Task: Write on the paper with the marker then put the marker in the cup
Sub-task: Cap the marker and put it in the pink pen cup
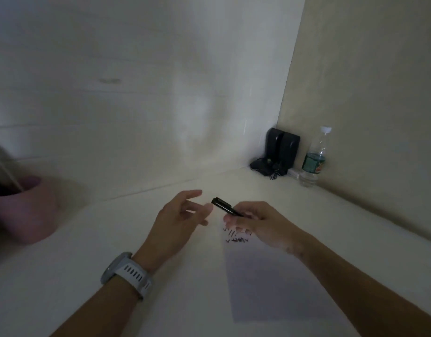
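A white sheet of paper [270, 283] lies on the table in front of me, with black scribbles [236, 237] near its far end. My right hand [255, 222] holds a black marker [225, 206] above those scribbles, its free end pointing up and left. My left hand [180, 215] hovers just left of the marker with fingers spread, holding nothing. A pink cup [25, 210] stands at the far left, blurred, with something long sticking out of it.
The white table [112, 239] runs into a corner between a white wall and a beige panel. In that corner stand a black device with cables [277, 152] and a clear water bottle [315, 159]. A grey watch [127, 273] is on my left wrist.
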The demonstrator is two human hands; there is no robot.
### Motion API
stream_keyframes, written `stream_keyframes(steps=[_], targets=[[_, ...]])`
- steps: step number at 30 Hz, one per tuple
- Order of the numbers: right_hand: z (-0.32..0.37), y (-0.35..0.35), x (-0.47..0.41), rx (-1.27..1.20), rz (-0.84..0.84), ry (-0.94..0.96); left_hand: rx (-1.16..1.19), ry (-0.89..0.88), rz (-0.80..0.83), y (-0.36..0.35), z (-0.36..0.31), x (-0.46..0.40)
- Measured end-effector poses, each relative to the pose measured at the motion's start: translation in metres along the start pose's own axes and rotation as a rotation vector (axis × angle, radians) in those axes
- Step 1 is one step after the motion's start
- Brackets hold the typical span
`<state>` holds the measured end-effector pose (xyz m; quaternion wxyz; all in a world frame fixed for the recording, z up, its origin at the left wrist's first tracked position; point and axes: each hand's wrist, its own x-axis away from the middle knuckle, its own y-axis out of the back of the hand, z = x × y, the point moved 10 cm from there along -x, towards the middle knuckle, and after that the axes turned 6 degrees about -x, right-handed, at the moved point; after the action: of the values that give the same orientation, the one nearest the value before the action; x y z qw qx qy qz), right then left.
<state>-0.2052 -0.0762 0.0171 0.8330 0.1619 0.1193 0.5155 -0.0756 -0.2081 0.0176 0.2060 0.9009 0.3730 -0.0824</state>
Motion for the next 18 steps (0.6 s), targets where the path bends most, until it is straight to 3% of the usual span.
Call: stream_keyframes(steps=[3,9,13,18], targets=[[0.043,-0.043,0.005,0.046,-0.107,0.085,-0.168,0.019,-0.162,0.073,-0.006,0.028],[0.103,-0.194,-0.004,-0.194,-0.023,0.163,-0.549,0.096,-0.353,0.194,0.019,0.108],[0.151,-0.232,-0.026,-0.222,-0.194,0.326,-0.804,0.083,-0.381,0.235,0.043,0.139],[0.221,-0.246,-0.048,-0.19,-0.394,0.593,-1.068,0.042,-0.241,0.239,0.084,0.141]])
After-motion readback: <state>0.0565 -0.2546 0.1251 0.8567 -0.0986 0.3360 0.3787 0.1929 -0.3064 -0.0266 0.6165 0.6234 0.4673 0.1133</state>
